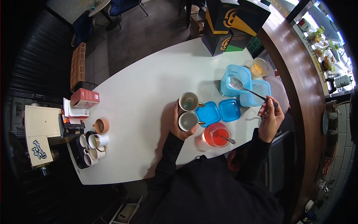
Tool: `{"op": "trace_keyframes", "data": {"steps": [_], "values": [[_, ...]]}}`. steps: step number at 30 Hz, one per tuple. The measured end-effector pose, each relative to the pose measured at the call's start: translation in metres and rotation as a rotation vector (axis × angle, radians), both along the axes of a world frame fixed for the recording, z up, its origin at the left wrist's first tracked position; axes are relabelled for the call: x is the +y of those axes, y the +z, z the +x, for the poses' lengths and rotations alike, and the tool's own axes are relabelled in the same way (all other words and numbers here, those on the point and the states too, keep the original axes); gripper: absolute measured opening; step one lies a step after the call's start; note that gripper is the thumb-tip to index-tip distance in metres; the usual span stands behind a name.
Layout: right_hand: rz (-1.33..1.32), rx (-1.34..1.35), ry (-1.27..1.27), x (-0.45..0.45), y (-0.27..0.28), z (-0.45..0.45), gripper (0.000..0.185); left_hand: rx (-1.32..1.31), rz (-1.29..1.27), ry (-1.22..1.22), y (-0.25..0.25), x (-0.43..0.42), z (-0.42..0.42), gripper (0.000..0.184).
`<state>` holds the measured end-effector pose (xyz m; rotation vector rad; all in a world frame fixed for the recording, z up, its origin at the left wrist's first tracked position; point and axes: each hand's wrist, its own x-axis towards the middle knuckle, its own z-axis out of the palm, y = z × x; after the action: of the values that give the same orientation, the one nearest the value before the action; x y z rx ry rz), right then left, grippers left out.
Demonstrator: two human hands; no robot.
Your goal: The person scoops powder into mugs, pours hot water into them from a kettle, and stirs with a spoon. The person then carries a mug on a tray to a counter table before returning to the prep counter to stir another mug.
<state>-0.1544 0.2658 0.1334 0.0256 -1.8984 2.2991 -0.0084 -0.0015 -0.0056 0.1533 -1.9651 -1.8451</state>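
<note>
Two cups stand side by side on the white table, an upper cup (188,101) and a lower cup (188,121), handles to the right. My left hand (178,125) curves round their left and lower sides. My right hand (271,118) grips the dark handle of a large spoon (253,92), its bowl over a blue container (238,76). Beside that is a second blue container (261,89). Two blue lids, the left lid (208,113) and the right lid (229,110), lie near the cups. Below them, a jar of red contents (216,134) has a smaller spoon in it.
A small tub with yellow contents (260,67) sits behind the blue containers. Dark boxes (227,30) are at the table's far end. On the left are a tray of several mugs (82,160), a brown cup (101,126) and a red box (85,98).
</note>
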Motion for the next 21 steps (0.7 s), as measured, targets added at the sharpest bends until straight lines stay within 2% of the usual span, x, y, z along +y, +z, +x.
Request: {"op": "trace_keyframes", "data": {"steps": [14, 16, 21], "values": [[-0.083, 0.025, -0.067, 0.001, 0.007, 0.008, 0.023, 0.024, -0.074, 0.037, -0.021, 0.003, 0.005, 0.125], [-0.081, 0.039, -0.081, 0.0, 0.015, 0.012, 0.024, -0.008, 0.12, 0.04, -0.023, 0.009, 0.007, 0.125], [-0.078, 0.077, -0.011, 0.002, 0.025, 0.022, 0.024, -0.031, 0.027, 0.117, -0.031, 0.009, 0.009, 0.123]]}}
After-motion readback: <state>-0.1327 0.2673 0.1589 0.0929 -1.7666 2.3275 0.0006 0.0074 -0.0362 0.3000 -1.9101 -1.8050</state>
